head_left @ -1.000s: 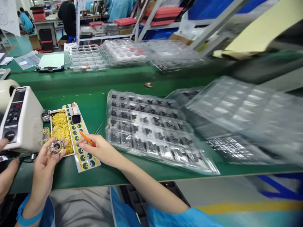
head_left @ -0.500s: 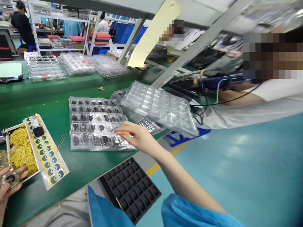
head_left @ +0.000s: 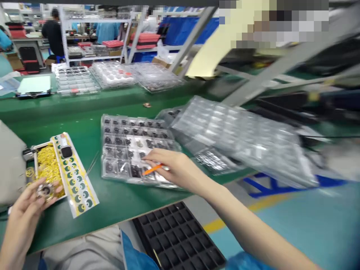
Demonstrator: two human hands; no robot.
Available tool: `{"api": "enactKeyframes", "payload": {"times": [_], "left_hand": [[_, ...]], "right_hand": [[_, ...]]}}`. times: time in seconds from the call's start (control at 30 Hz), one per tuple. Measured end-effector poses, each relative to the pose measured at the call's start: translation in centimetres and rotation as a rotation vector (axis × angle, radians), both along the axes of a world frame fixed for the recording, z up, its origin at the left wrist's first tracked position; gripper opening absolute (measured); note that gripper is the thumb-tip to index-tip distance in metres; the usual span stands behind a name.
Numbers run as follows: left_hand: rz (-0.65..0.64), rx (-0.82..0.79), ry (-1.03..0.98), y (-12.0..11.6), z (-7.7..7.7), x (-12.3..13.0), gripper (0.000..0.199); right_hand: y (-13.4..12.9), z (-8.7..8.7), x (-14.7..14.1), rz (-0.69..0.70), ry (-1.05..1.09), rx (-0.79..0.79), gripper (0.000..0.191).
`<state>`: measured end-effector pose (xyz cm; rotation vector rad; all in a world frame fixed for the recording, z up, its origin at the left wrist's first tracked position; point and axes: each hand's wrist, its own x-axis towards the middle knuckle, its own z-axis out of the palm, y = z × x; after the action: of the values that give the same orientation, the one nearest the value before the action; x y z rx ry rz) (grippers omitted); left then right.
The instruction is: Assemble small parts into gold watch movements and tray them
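Two bare hands are seen at work over a green bench (head_left: 118, 208). By the left hand (head_left: 28, 208), at the near corner of a white-walled box (head_left: 60, 170), a round metallic part (head_left: 45, 190) is held; its grip is closed around the part with the fingertips at the rim, and the dark centre is turned upward. Whether the box is touched by the fingers cannot be told. The box is filled with yellow pieces (head_left: 46, 159).

By the right hand (head_left: 176, 167), a slim orange tool (head_left: 152, 170) is grasped, its grip pinched on the shaft and the tip pointed leftward. This hand is held over the right-hand part of a clear compartment tray (head_left: 119, 179), in which rows of small dark parts (head_left: 135, 171) are laid; whether anything in the tray is touched cannot be made out.

Between box and tray, a sheet (head_left: 77, 183) printed with green and yellow shapes is laid, with a dark square-faced item (head_left: 66, 152) resting on it. Beside the sheet, thin metal tweezers (head_left: 92, 164) are placed. To the right of the tray, further clear trays (head_left: 239, 131) are piled at a slant, blurred. Below the bench edge, a black gridded tray (head_left: 180, 236) is seen, and at the back a clipboard (head_left: 35, 86) is set down.
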<state>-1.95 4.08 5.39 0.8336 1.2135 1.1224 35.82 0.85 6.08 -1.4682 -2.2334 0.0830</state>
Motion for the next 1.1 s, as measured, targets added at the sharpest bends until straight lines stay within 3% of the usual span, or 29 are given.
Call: {"api": "enactKeyframes", "payload": {"times": [0.13,0.23,0.33,0.47,0.73,1.1], "left_hand": [[-0.131,0.060,-0.121,0.5,0.6,2.0,0.041],[-0.245,0.098,-0.168,0.9,0.7,2.9,0.048],[-0.302,0.144,-0.173,1.1,0.8,3.3,0.049],[-0.349,0.181,-0.168,1.0,0.8,3.4,0.049],[-0.371,0.199,-0.164,0.6,0.5,3.5,0.043],[-0.361,0.215,-0.192,0.6,0.8,3.9,0.033]], "right_hand": [[1.5,1.1,-5.9,0.018,0.560,0.095,0.013],[2.9,1.2,-11.1,0.034,0.842,-0.039,0.013],[4.1,1.0,-14.8,0.064,0.995,-0.200,0.014],[5.0,0.6,-17.0,0.040,1.050,-0.285,0.013],[4.9,0.3,-17.5,0.090,1.013,-0.287,0.013],[4.5,-0.2,-18.1,0.021,0.878,-0.117,0.012]]}}
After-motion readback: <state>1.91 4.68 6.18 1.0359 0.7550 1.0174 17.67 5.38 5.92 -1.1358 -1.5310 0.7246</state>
